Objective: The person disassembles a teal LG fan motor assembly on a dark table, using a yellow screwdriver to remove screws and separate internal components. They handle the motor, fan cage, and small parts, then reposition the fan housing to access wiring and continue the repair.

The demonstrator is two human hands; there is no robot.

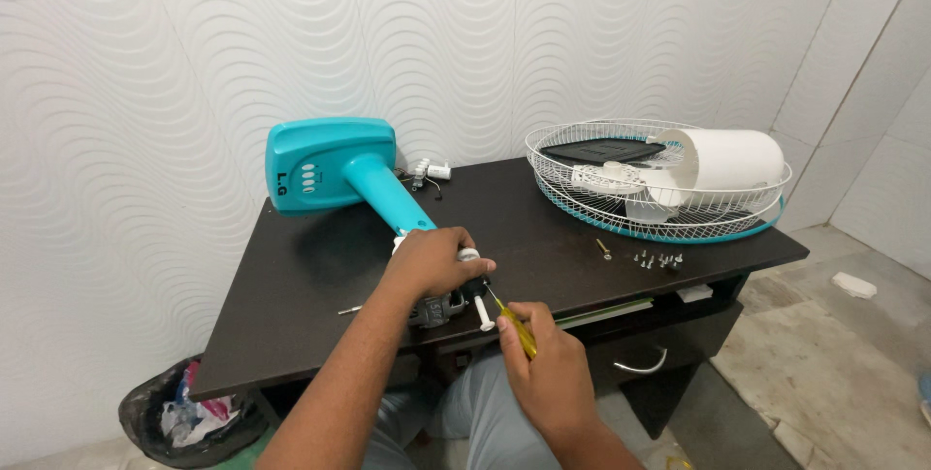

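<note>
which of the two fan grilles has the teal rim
The lower grille, at the bottom of the stack on the right of the table. The upper grille resting in it is all white wire.

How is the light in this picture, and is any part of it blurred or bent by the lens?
Head view: the light is soft and even, with only a faint sheen on the dark table and weak shadows under the left hand; the wall tile lines curve towards the edges, so the lens distorts; the right hand, the yellow screwdriver and the teal fan base look sharp.
</note>
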